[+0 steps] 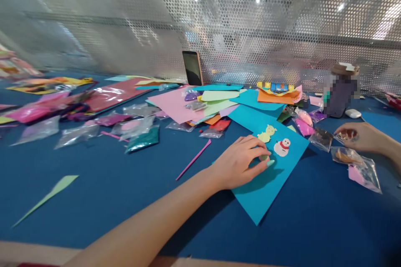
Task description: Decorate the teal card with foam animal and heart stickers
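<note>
My left hand (pixel 242 160) rests over a bright blue sheet of paper (pixel 261 200), its fingers bent together round a small pale green and pink piece (pixel 264 157), mostly hidden by them. Just beyond the fingertips, a yellow animal-shaped cutout (pixel 267 133) and a white snowman cutout (pixel 282 147) with a red scarf lie on the sheet. At the right edge, my right hand (pixel 354 135) is closed on a small clear packet (pixel 347 134) with reddish-brown contents. Below it lie a packet with tan pieces (pixel 347 156) and a packet with pink pieces (pixel 360 175).
Coloured paper sheets (pixel 169 102) pile up before a phone (pixel 192 68) leaning on the perforated metal screen (pixel 219 16). Several small bags, one teal (pixel 144 139), spread leftward. A pink stick (pixel 193 159) and green paper strip (pixel 58 187) lie nearer. A cup (pixel 340 96) stands right.
</note>
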Available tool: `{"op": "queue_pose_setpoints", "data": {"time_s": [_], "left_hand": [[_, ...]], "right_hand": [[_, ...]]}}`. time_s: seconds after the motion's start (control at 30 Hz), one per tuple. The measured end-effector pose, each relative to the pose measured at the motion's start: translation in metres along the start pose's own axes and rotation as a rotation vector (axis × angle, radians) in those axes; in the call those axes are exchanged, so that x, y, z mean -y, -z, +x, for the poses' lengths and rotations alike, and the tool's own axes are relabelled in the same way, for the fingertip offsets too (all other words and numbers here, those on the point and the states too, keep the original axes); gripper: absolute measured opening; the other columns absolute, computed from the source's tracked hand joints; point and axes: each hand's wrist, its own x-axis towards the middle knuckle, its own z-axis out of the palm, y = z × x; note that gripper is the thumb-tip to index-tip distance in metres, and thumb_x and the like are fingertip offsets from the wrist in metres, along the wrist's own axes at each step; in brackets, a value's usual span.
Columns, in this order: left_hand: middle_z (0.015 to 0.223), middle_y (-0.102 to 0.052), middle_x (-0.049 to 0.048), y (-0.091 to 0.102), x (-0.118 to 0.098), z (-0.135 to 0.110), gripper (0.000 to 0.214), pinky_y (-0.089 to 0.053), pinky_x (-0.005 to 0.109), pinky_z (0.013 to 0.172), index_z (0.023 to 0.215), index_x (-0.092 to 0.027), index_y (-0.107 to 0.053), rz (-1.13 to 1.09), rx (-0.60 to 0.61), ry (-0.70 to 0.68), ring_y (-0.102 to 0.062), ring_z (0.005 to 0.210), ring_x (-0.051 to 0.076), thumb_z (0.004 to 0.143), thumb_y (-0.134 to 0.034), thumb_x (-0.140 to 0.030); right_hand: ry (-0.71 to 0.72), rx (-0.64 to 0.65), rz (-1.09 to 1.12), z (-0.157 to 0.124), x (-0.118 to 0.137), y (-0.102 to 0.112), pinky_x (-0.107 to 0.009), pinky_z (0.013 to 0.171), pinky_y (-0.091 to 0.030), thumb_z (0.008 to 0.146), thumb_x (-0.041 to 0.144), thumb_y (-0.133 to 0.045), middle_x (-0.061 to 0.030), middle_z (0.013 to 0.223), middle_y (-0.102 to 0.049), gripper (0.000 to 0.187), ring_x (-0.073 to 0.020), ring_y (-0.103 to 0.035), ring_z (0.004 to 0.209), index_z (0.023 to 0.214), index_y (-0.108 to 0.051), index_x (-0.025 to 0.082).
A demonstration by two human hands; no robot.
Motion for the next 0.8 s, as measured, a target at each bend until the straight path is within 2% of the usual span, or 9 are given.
{"op": "queue_pose_setpoints", "data": {"time_s": [0.23,0.33,0.43,0.57,0.6,0.67,0.7,0.73,0.8], "left_hand": [[0.095,-0.061,0.009,-0.003,-0.005,0.0,0.025,-0.043,0.036,0.083,0.095,-0.013,-0.064,-0.033,-0.092,-0.065,-0.053,0.089,0.019,0.088,-0.045,-0.028],[0.094,-0.06,0.0094,-0.004,-0.007,0.001,0.023,-0.045,0.034,0.081,0.096,-0.013,-0.063,-0.032,-0.144,-0.091,-0.054,0.088,0.019,0.086,-0.046,-0.024],[0.091,-0.06,0.0087,-0.006,-0.01,0.002,0.02,-0.045,0.034,0.079,0.094,-0.013,-0.063,-0.011,-0.211,-0.121,-0.054,0.085,0.018,0.084,-0.047,-0.021],[0.092,-0.061,0.0095,-0.009,-0.016,0.003,0.02,-0.046,0.033,0.08,0.097,-0.012,-0.06,0.011,-0.278,-0.186,-0.054,0.085,0.018,0.085,-0.045,-0.017],[0.094,-0.061,0.0101,-0.01,-0.018,0.003,0.021,-0.046,0.033,0.081,0.101,-0.011,-0.058,0.016,-0.277,-0.207,-0.055,0.087,0.018,0.086,-0.044,-0.017],[0.1,-0.06,0.0111,-0.01,-0.022,0.002,0.026,-0.046,0.033,0.083,0.11,-0.011,-0.053,0.038,-0.262,-0.24,-0.055,0.091,0.018,0.087,-0.043,-0.018],[0.103,-0.059,0.0111,-0.011,-0.025,0.002,0.028,-0.046,0.033,0.083,0.113,-0.013,-0.051,0.06,-0.252,-0.251,-0.055,0.093,0.019,0.087,-0.042,-0.018],[0.105,-0.058,0.0107,-0.011,-0.027,0.001,0.03,-0.046,0.033,0.083,0.115,-0.015,-0.05,0.087,-0.238,-0.263,-0.055,0.095,0.019,0.087,-0.041,-0.018],[0.105,-0.057,0.0094,-0.013,-0.031,0.0,0.031,-0.046,0.033,0.083,0.116,-0.019,-0.05,0.137,-0.192,-0.294,-0.055,0.096,0.02,0.086,-0.041,-0.019]], "right_hand": [[-0.001,-0.034,-0.068,0.004,0.003,-0.008,-0.027,0.057,-0.043,0.061,0.011,-0.045,-0.0026,0.075,-0.066,0.039,-0.0179,-0.059,0.064,0.093,-0.066,0.02],[-0.004,-0.115,-0.11,0.004,0.001,-0.01,-0.029,0.055,-0.042,0.066,0.014,-0.047,-0.0041,0.072,-0.067,0.026,-0.0192,-0.06,0.062,0.081,-0.068,0.02],[-0.021,-0.271,-0.148,0.002,0.008,-0.007,-0.032,0.056,-0.042,0.072,0.021,-0.049,-0.007,0.074,-0.069,0.019,-0.023,-0.061,0.066,0.066,-0.066,0.02],[-0.005,-0.619,-0.16,-0.008,0.051,0.001,-0.032,0.059,-0.046,0.08,0.026,-0.049,-0.0064,0.078,-0.069,0.019,-0.0219,-0.064,0.07,0.075,-0.066,0.02],[0.104,-0.826,-0.113,-0.012,0.066,0.001,-0.029,0.057,-0.046,0.08,0.027,-0.053,-0.006,0.076,-0.069,0.017,-0.0201,-0.064,0.067,0.073,-0.065,0.019],[0.373,-0.997,-0.091,-0.022,0.095,-0.002,-0.027,0.058,-0.048,0.079,0.018,-0.057,-0.0049,0.074,-0.068,0.006,-0.0182,-0.064,0.069,0.077,-0.063,0.018],[0.53,-0.991,-0.107,-0.026,0.108,-0.005,-0.027,0.059,-0.049,0.079,0.014,-0.058,-0.0047,0.074,-0.068,0.006,-0.0173,-0.064,0.068,0.079,-0.062,0.018],[0.688,-0.906,-0.141,-0.031,0.119,-0.009,-0.028,0.064,-0.05,0.079,0.012,-0.057,-0.0052,0.08,-0.068,0.011,-0.0175,-0.064,0.071,0.087,-0.061,0.018],[0.879,-0.823,-0.154,-0.038,0.135,-0.017,-0.031,0.069,-0.052,0.08,0.008,-0.055,-0.0073,0.086,-0.068,0.021,-0.0186,-0.064,0.078,0.099,-0.059,0.016]]}}
